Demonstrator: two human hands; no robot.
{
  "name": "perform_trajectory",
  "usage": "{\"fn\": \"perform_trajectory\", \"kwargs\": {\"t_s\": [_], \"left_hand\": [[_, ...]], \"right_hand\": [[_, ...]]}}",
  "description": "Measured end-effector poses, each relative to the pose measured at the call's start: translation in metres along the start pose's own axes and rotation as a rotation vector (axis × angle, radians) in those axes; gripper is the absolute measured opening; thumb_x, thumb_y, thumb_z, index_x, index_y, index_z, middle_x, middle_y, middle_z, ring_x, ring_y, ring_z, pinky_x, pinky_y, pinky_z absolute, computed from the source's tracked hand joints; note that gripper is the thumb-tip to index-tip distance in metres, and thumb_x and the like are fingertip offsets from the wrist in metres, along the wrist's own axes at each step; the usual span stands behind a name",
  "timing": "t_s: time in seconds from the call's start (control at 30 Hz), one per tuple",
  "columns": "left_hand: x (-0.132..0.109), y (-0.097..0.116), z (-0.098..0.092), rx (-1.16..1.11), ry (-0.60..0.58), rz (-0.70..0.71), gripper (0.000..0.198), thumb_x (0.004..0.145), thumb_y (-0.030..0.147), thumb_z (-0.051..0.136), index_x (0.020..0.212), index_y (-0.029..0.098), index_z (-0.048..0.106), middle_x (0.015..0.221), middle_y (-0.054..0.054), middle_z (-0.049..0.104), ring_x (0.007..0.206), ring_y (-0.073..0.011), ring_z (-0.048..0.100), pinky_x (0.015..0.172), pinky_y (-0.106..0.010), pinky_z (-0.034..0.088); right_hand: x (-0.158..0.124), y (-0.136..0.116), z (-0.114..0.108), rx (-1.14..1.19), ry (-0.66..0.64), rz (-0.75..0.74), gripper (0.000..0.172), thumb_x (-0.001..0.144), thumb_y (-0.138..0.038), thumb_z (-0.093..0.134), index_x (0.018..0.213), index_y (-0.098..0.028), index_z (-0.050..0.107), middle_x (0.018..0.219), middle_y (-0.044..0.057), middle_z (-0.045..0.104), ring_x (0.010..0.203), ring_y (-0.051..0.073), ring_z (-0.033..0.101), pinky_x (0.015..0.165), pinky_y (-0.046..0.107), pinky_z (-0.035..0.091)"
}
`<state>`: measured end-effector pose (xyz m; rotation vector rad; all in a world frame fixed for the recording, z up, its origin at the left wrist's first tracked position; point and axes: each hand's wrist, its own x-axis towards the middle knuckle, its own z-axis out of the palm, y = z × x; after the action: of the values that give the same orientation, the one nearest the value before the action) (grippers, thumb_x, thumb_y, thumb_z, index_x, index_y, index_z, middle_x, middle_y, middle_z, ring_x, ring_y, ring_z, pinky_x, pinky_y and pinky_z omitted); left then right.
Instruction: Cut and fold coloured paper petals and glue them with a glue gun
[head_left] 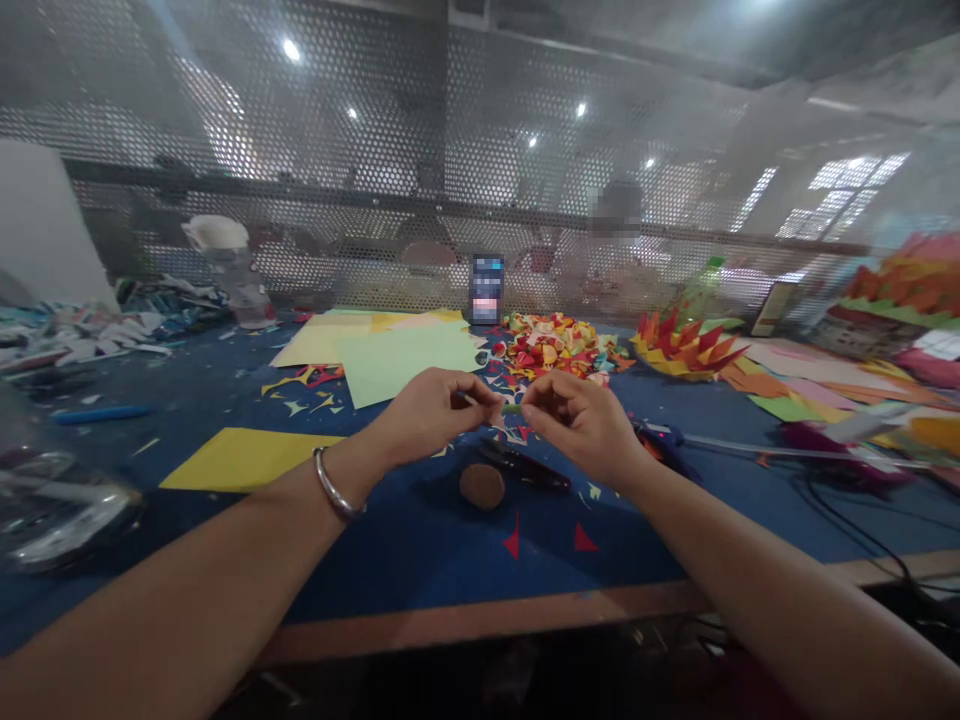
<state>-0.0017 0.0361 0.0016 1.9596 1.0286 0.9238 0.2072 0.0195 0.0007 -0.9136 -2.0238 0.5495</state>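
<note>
A small green strip (512, 408) spans the short gap between my two hands above the blue table. My left hand (442, 412), with a silver bracelet at its wrist, pinches the strip's left end. At the other end, the fingers of my right hand (576, 422) are closed on it. Below them on the table lie a round brown piece (482, 486) and a dark-handled tool (529, 467), partly in shadow. Two red paper scraps (585, 538) are nearer the front edge.
Pale green paper (405, 358), a yellow sheet (240, 460) and a heap of colourful paper pieces (559, 345) surround the hands. A phone (487, 288) stands behind. A glue gun (667, 445) and orange paper points (686, 348) are right.
</note>
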Motion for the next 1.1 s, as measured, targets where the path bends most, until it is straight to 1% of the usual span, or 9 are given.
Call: {"fn": "perform_trajectory", "kwargs": {"t_s": [0.1,0.17,0.3,0.4,0.6,0.7,0.8,0.97,1.1], "left_hand": [[-0.002,0.003,0.009,-0.152,0.017,-0.007,0.019,0.077,0.023,0.064,0.094,0.016,0.07,0.085,-0.006,0.074,0.078,-0.0159,0.068,0.073,-0.028,0.052],[-0.003,0.006,0.013,-0.249,0.022,-0.02,0.017,0.076,0.023,0.065,0.091,0.016,0.07,0.083,-0.005,0.073,0.076,-0.0154,0.068,0.074,-0.029,0.053],[-0.006,0.011,0.017,-0.423,0.042,-0.074,0.014,0.074,0.021,0.069,0.086,0.014,0.07,0.079,-0.004,0.072,0.075,-0.0141,0.067,0.076,-0.028,0.053],[-0.007,0.014,0.018,-0.503,0.056,-0.105,0.015,0.071,0.02,0.072,0.084,0.012,0.071,0.078,-0.004,0.072,0.075,-0.0142,0.067,0.079,-0.03,0.053],[-0.006,0.017,0.021,-0.552,0.101,-0.15,0.015,0.069,0.02,0.074,0.082,0.011,0.072,0.078,-0.005,0.072,0.072,-0.013,0.066,0.077,-0.029,0.052],[-0.006,0.018,0.023,-0.594,0.124,-0.196,0.013,0.068,0.016,0.074,0.079,0.011,0.071,0.078,-0.005,0.071,0.071,-0.0125,0.066,0.077,-0.028,0.052],[-0.006,0.018,0.023,-0.646,0.149,-0.235,0.014,0.064,0.011,0.074,0.078,0.01,0.07,0.079,-0.004,0.07,0.072,-0.012,0.065,0.079,-0.028,0.051],[-0.004,0.018,0.023,-0.693,0.163,-0.247,0.016,0.061,0.009,0.074,0.076,0.01,0.069,0.078,-0.003,0.069,0.071,-0.0111,0.065,0.078,-0.027,0.05],[-0.004,0.017,0.021,-0.667,0.17,-0.235,0.017,0.06,0.011,0.076,0.076,0.011,0.069,0.075,-0.002,0.068,0.069,-0.0104,0.063,0.075,-0.026,0.049]], "right_hand": [[0.0,0.001,0.0,-0.012,-0.012,-0.006,0.005,0.085,-0.022,0.057,0.082,-0.018,0.056,0.066,-0.003,0.052,0.054,0.008,0.045,0.049,0.02,0.037],[0.0,0.002,0.0,-0.039,-0.009,-0.008,0.004,0.085,-0.022,0.057,0.083,-0.018,0.056,0.066,-0.003,0.052,0.053,0.008,0.044,0.049,0.021,0.036],[-0.001,0.001,0.0,-0.068,-0.003,-0.02,0.005,0.085,-0.022,0.057,0.084,-0.018,0.056,0.065,-0.004,0.052,0.051,0.007,0.043,0.048,0.021,0.035],[-0.002,-0.002,0.0,-0.084,0.001,-0.04,0.005,0.086,-0.023,0.057,0.084,-0.018,0.057,0.063,-0.004,0.05,0.05,0.007,0.042,0.047,0.02,0.034],[-0.003,-0.002,0.0,-0.083,0.007,-0.048,0.007,0.086,-0.024,0.057,0.085,-0.018,0.057,0.064,-0.004,0.05,0.05,0.007,0.041,0.047,0.021,0.034],[-0.003,0.0,0.0,-0.071,0.001,-0.046,0.007,0.086,-0.025,0.057,0.087,-0.018,0.058,0.065,-0.003,0.051,0.051,0.007,0.042,0.048,0.021,0.036],[-0.003,0.001,0.001,-0.044,-0.004,-0.048,0.008,0.087,-0.026,0.057,0.089,-0.018,0.057,0.067,-0.003,0.052,0.052,0.007,0.042,0.048,0.022,0.037],[-0.003,0.0,0.001,-0.055,-0.015,-0.063,0.009,0.086,-0.027,0.058,0.09,-0.018,0.057,0.067,-0.003,0.051,0.052,0.007,0.042,0.048,0.021,0.036],[-0.002,0.0,0.001,-0.048,-0.04,-0.045,0.013,0.087,-0.03,0.057,0.091,-0.018,0.058,0.071,-0.002,0.055,0.055,0.008,0.046,0.051,0.022,0.039]]}}
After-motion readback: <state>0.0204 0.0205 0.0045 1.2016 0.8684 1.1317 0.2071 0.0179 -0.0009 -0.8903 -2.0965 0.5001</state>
